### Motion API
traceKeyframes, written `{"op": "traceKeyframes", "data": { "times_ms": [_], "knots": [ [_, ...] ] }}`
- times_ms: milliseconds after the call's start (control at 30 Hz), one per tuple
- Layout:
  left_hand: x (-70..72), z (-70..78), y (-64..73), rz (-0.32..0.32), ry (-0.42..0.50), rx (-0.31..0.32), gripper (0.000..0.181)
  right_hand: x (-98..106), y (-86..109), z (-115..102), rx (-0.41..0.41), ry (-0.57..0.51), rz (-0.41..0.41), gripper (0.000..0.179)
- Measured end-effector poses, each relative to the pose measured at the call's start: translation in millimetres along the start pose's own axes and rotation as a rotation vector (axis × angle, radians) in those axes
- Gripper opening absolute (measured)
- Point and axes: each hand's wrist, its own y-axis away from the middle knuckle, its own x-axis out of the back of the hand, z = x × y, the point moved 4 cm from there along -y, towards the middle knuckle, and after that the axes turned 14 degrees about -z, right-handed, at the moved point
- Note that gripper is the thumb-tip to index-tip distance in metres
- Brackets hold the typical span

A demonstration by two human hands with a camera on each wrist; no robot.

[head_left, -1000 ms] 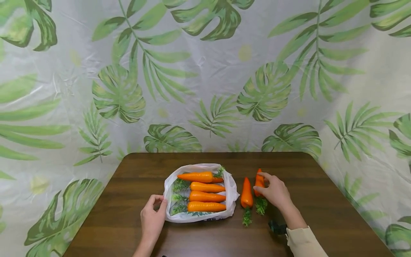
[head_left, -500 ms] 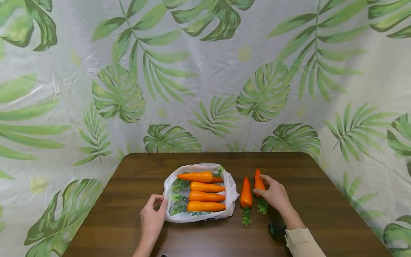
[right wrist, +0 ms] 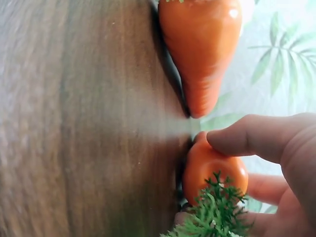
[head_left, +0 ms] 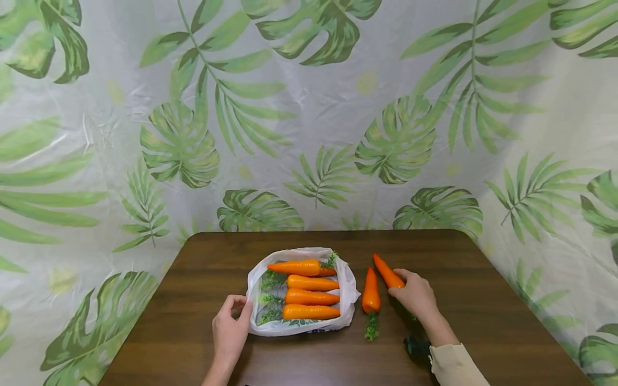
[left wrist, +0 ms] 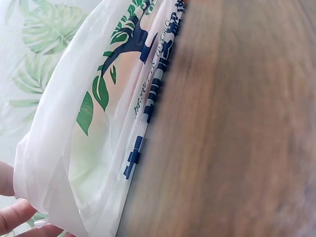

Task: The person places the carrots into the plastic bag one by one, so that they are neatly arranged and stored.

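A white plastic bag (head_left: pixel 348 284) with its rim folded open holds several glossy orange carrots (head_left: pixel 313 297) with green leafy tops. My left hand (head_left: pixel 230 326) pinches the bag's left edge; in the left wrist view some of its fingertips (left wrist: pixel 16 215) show at the bag's lower corner. To the right of the bag, my right hand (head_left: pixel 416 296) grips a carrot (head_left: pixel 388 272) near its leafy end, thumb on one side and fingers on the other. This carrot slants, tip pointing away and left. Another carrot (head_left: pixel 370 292) lies on the table between it and the bag.
Everything rests on a dark brown wooden table (head_left: pixel 309 359) with rounded far corners. A leaf-patterned curtain (head_left: pixel 318 123) hangs behind it. A small dark device (head_left: pixel 416 346) sits by my right wrist.
The gripped carrot has turned, its tip swinging left toward the neighbouring carrot, and its leafy top is now mostly hidden by my right hand. The left hand keeps its place at the bag.
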Motion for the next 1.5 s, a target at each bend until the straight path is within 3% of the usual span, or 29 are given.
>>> {"op": "traceKeyframes", "data": {
  "times_ms": [467, 867, 1500],
  "knots": [
    [-0.6, -4.2, -2.9, -0.004, -0.005, 0.018, 0.007, 4.2, 3.3, 2.5, -0.05, 0.059, 0.032, 0.055],
    [0.0, -1.9, -3.1, 0.002, -0.01, 0.008, 0.007, 2.8, 3.0, -1.3, -0.023, 0.06, 0.04, 0.053],
    [0.4, -1.8, -2.6, -0.003, -0.005, 0.017, 0.008, 5.3, -1.0, -7.1, 0.057, 0.079, 0.168, 0.054]
  ]
}}
